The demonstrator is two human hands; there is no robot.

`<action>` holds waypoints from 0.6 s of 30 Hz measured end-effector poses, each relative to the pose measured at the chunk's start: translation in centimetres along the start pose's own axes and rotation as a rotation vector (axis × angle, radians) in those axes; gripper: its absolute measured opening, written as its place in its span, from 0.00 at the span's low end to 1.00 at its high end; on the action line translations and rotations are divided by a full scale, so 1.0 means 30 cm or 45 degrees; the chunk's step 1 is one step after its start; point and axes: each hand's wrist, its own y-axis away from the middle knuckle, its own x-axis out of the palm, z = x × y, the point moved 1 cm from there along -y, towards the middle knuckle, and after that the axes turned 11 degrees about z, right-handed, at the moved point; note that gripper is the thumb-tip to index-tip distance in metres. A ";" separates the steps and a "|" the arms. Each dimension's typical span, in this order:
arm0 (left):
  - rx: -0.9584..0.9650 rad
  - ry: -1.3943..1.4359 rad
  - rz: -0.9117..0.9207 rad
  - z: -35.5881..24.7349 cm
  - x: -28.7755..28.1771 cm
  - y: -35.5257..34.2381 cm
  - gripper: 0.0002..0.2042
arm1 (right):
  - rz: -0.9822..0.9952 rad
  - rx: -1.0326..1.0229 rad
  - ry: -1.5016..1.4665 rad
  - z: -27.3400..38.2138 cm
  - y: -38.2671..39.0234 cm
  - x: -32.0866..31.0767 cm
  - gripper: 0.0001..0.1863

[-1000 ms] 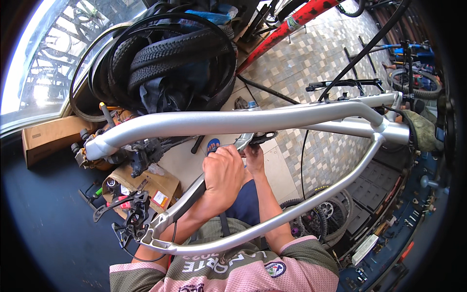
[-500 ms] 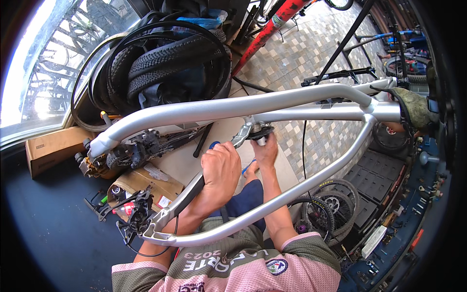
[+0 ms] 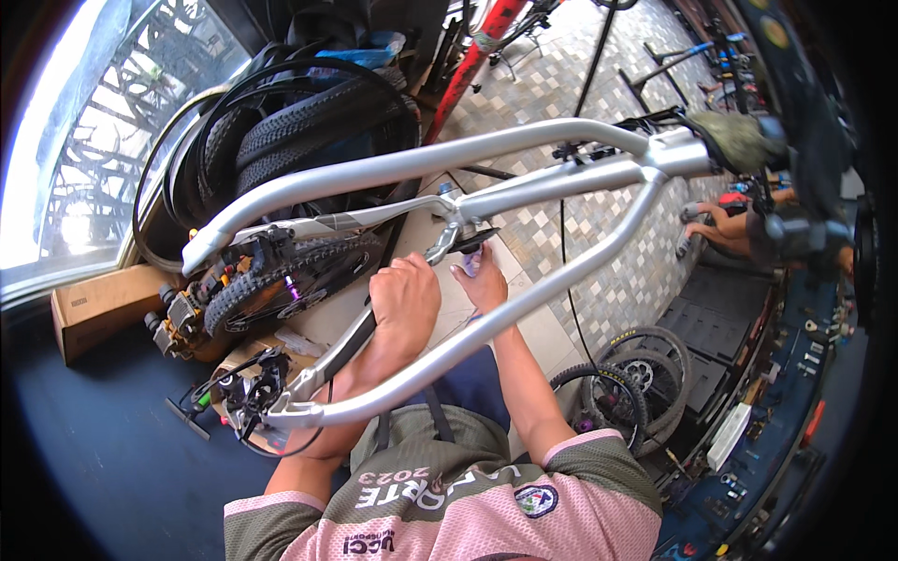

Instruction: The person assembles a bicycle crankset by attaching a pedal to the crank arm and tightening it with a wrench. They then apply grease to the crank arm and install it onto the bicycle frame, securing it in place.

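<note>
A silver bicycle frame (image 3: 393, 168) lies across the middle of the scene, its tubes running from near left to far right. The left hand (image 3: 404, 297) is curled shut around a silver crank arm (image 3: 440, 245) at the frame's centre. Just right of it, the right hand (image 3: 484, 280) pinches a small dark part (image 3: 475, 241) below the tube. Black tyres (image 3: 281, 131) pile far left.

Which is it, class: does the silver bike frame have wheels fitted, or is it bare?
Bare. The silver bike frame shows empty rear ends; tyres lie piled behind it.
</note>
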 end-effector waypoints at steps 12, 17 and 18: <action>0.055 0.151 0.286 0.028 -0.093 0.001 0.20 | 0.178 0.655 -0.389 -0.621 0.778 -0.312 0.32; 0.164 -0.093 0.029 -0.004 -0.110 -0.002 0.21 | -0.060 1.207 -0.648 -1.019 1.453 -0.161 0.31; 0.254 -0.255 -0.283 0.040 -0.023 0.002 0.25 | -0.078 1.323 -0.708 -1.058 1.582 -0.131 0.31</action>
